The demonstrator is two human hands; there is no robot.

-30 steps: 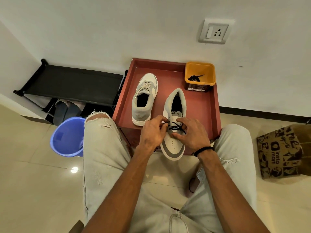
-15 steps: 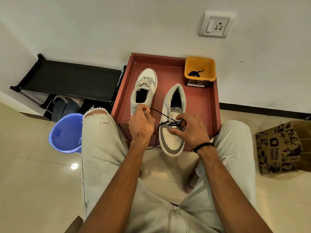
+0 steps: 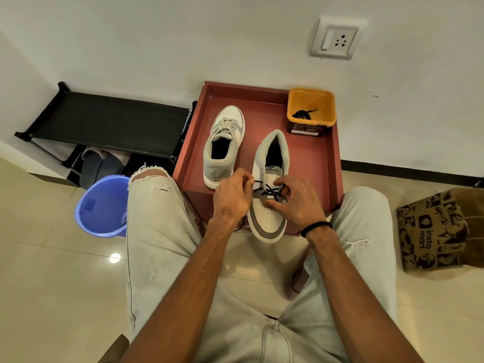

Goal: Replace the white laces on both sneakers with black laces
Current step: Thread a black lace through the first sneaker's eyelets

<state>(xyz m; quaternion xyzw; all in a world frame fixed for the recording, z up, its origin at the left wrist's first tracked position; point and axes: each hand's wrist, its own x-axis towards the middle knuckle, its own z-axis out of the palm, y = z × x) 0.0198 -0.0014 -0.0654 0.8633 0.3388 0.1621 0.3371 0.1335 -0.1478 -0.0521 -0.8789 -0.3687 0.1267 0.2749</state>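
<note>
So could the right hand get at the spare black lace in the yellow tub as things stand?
Probably yes: the yellow tub is open-topped, nothing lies between it and the right hand, though that hand now pinches the lace on the near sneaker.

Left hand (image 3: pixel 231 199), half a second ago drawn out toward 9 o'clock with black lace (image 3: pixel 268 191) stretched taut, now back against near sneaker (image 3: pixel 269 189), fingers pinching lace at eyelets. Lace slack, short run between hands. Right hand (image 3: pixel 294 199) thumb shifted onto toe-side crossings.
</note>
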